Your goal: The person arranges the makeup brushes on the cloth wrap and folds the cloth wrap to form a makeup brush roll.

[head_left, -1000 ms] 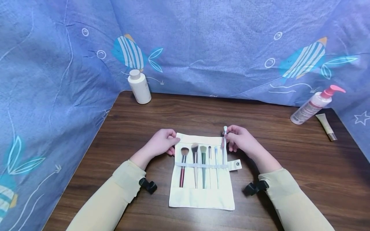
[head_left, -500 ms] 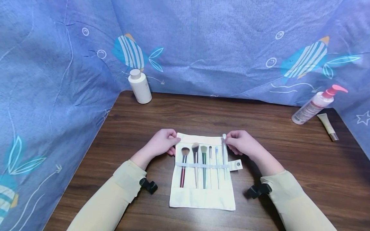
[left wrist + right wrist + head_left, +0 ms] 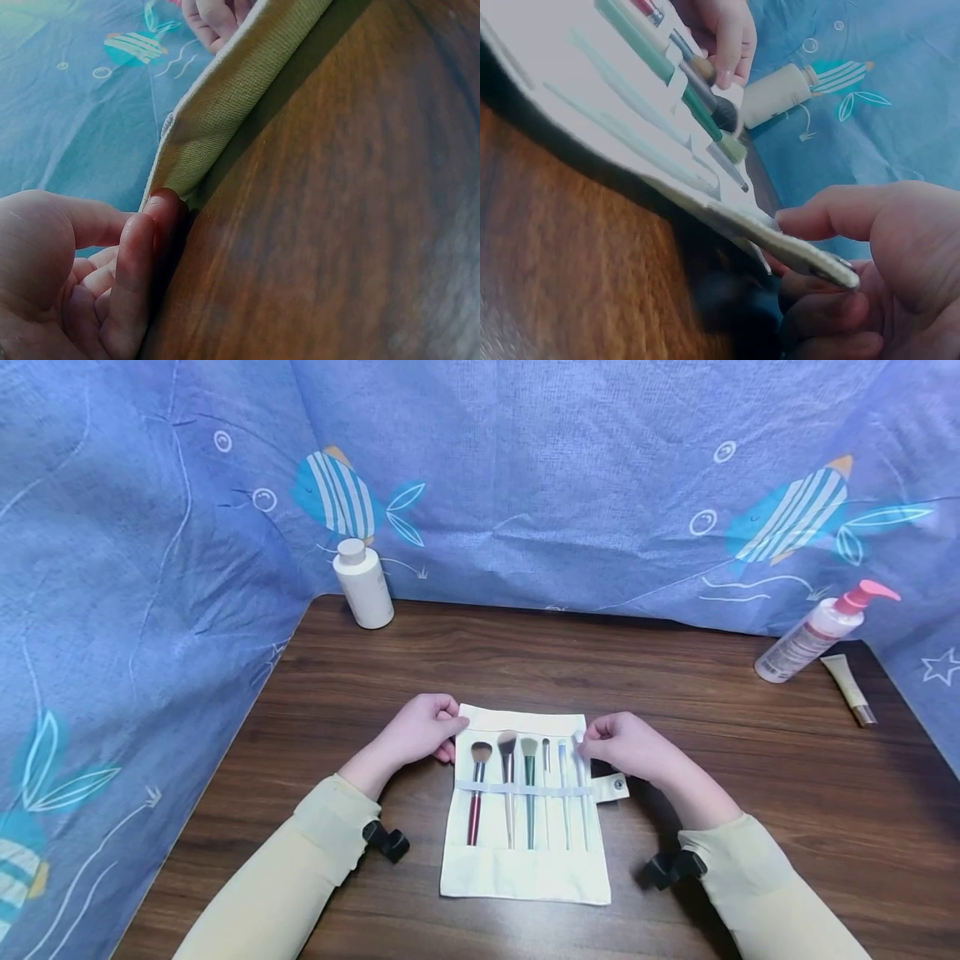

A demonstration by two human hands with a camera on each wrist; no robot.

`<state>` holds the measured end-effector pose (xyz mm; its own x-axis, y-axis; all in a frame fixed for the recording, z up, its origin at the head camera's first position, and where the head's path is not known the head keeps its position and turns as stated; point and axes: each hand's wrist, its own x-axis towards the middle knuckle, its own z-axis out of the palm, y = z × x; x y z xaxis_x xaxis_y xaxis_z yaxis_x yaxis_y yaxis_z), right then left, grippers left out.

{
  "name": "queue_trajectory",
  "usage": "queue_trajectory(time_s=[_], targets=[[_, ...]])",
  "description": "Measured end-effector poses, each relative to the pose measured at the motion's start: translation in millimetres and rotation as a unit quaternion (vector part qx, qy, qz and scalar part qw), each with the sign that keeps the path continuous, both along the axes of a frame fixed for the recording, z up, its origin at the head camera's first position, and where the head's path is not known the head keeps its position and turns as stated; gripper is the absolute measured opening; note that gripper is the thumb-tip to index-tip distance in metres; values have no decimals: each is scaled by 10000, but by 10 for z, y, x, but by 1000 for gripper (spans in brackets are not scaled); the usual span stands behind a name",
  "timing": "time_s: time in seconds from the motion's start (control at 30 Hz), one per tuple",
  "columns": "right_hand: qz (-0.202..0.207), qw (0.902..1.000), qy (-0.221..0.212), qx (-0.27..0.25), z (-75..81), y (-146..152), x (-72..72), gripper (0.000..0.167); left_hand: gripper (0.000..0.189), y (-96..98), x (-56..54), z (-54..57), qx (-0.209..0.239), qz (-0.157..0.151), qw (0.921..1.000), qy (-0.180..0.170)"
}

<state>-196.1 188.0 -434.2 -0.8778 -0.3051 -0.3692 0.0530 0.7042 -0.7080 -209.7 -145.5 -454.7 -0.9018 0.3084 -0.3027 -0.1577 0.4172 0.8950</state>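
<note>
A white cloth brush roll lies unrolled on the table, with several makeup brushes standing side by side under its elastic band. At its upper left corner my left hand pinches the cloth between thumb and fingers; the left wrist view shows the cloth edge lifted there. By the upper right edge, my right hand pinches the head end of the rightmost pale makeup brush, whose tip is partly hidden by the fingers. The snap tab sticks out to the right, just below that hand.
A white bottle stands at the back left of the wooden table. At the back right are a pink-topped pump bottle and a small tube. A blue fish-print curtain hangs behind.
The rightmost makeup brush has slid down through the band into the roll, its head now below the roll's top edge. My right hand has moved down with it. My left hand stays put.
</note>
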Motion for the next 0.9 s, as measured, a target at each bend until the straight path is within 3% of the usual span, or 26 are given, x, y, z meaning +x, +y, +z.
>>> queue_trajectory(time_s=[0.2,0.5,0.73,0.9], targets=[[405,9954,591,634,-11,-22,30,14,13,1,-1,16,-34,14,10000,-36],[646,9947,533,591,51,22,8,17,14,6,-12,26,-81,38,10000,3],[1677,9846,-296,389,159,184,49,30,14,7,-5,20,-151,65,9999,-33],[2029,9760,-749,247,193,236,94,33,15,12,-1,27,-173,21,9998,-4]])
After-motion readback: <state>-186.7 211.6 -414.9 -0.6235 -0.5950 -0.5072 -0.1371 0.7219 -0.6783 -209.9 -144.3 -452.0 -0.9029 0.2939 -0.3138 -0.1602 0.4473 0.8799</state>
